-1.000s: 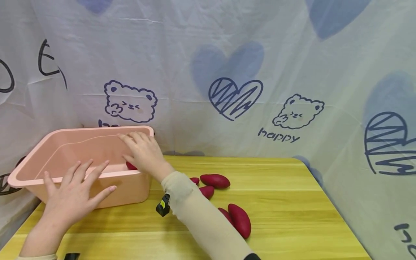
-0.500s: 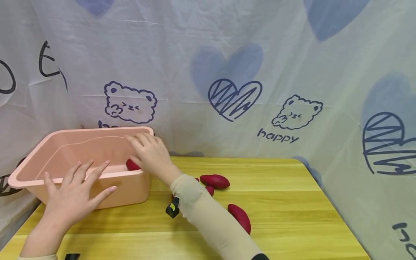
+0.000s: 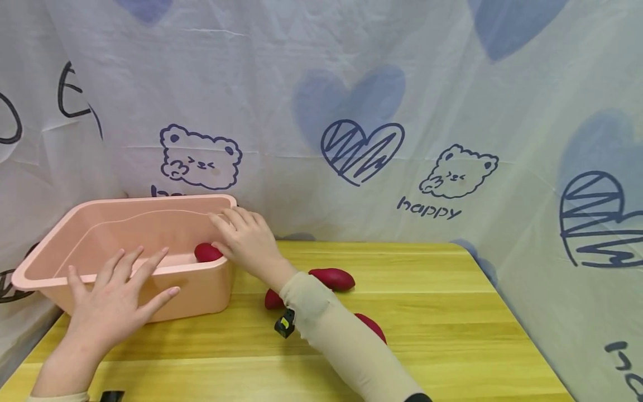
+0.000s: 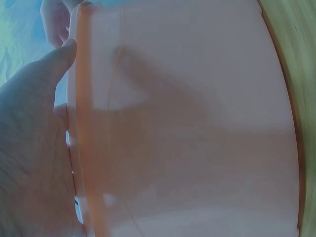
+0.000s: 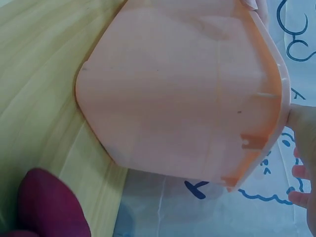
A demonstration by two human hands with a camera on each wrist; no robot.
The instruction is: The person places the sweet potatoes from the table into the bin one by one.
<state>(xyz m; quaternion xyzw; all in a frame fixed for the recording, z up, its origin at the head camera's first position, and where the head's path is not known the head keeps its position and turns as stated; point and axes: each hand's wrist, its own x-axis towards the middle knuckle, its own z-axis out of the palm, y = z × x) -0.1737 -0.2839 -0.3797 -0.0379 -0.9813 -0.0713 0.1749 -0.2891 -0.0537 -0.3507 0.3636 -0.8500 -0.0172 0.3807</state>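
A pink plastic tub (image 3: 201,287) stands at the table's left end. My left hand (image 3: 113,298) lies flat, fingers spread, against its near rim; the left wrist view shows that hand (image 4: 29,148) on the tub wall (image 4: 197,123). My right hand (image 3: 246,237) hovers at the tub's right end with relaxed fingers and holds nothing. A dark red sweet potato (image 3: 207,252) lies inside the tub just below those fingers. The right wrist view shows the tub (image 5: 182,94) from outside, with another sweet potato (image 5: 49,207) on the table.
Three more sweet potatoes lie on the yellow wooden table (image 3: 442,312): one (image 3: 332,278) behind my right forearm, one (image 3: 273,300) by the wrist, one (image 3: 372,326) partly under the sleeve. A printed cloth backdrop (image 3: 361,145) closes the back and right sides.
My right hand has drawn back to the right, away from the tub's inside, leaving the sweet potato in the tub more exposed. The left hand has stayed in place.
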